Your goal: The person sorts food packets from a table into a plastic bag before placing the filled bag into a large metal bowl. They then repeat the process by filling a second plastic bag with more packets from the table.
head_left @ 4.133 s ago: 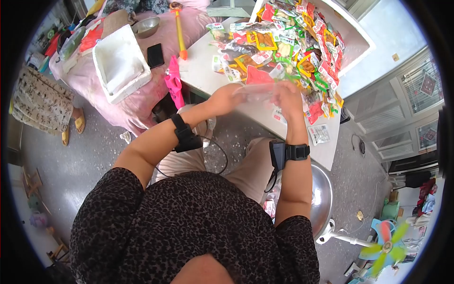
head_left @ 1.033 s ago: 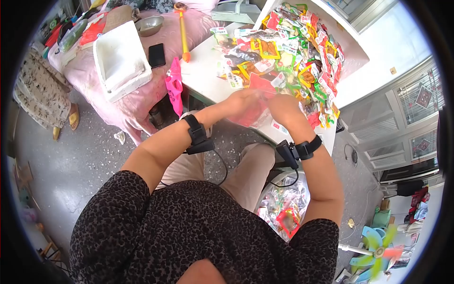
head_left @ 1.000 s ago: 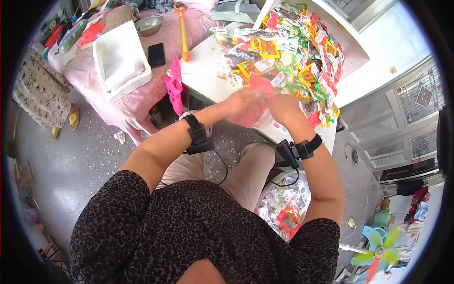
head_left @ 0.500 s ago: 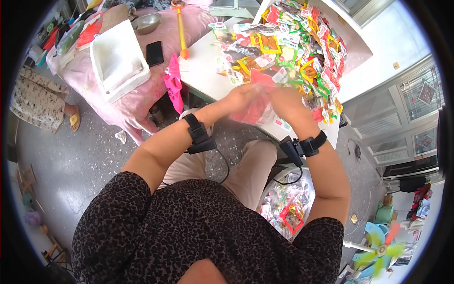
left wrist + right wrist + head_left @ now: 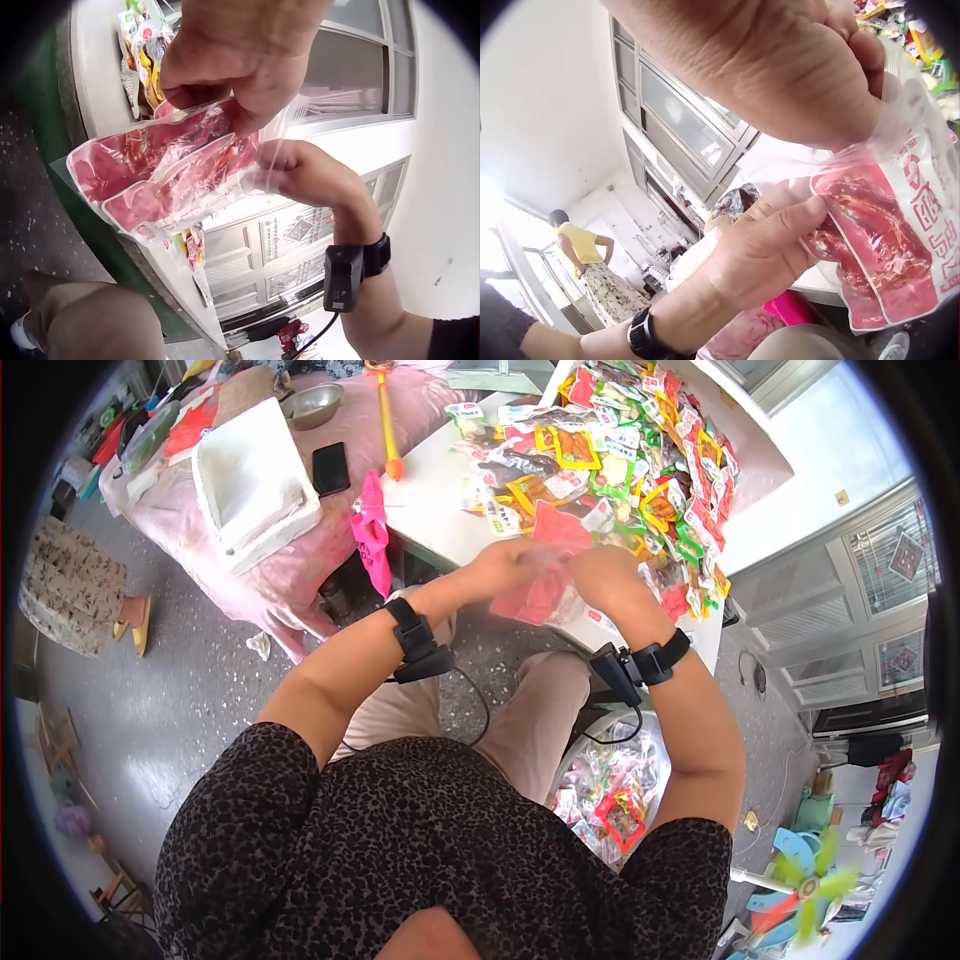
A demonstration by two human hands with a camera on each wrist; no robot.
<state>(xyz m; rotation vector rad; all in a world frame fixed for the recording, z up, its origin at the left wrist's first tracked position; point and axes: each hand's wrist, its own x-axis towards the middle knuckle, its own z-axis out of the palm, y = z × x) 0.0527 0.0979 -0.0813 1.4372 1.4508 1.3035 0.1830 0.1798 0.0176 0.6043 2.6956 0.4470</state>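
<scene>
Between my hands is a clear plastic bag (image 5: 247, 180) with red-and-white food packets (image 5: 180, 172) inside, held over the near edge of the white table (image 5: 420, 510). My left hand (image 5: 503, 570) grips the bag's side, its thumb lying over the red packets in the right wrist view. At the upper end, near the bag's opening, the curled fingers of my right hand (image 5: 606, 577) pinch the plastic. The right fingertips are partly hidden behind that hand in the right wrist view. Beyond the hands, a heap of colourful snack packets (image 5: 600, 450) spreads across the table.
A white foam box (image 5: 255, 485), a black phone (image 5: 329, 468) and a metal bowl (image 5: 312, 406) lie on the pink-covered bed. A pink umbrella (image 5: 370, 535) hangs beside the table. Below my right arm stands a basin of packets (image 5: 610, 790). Another person (image 5: 589, 255) stands farther off.
Four seconds ago the clear bag between my hands looked empty; now red packets show in it. Over the last second my hands stay at nearly the same place. The other person's feet have shifted.
</scene>
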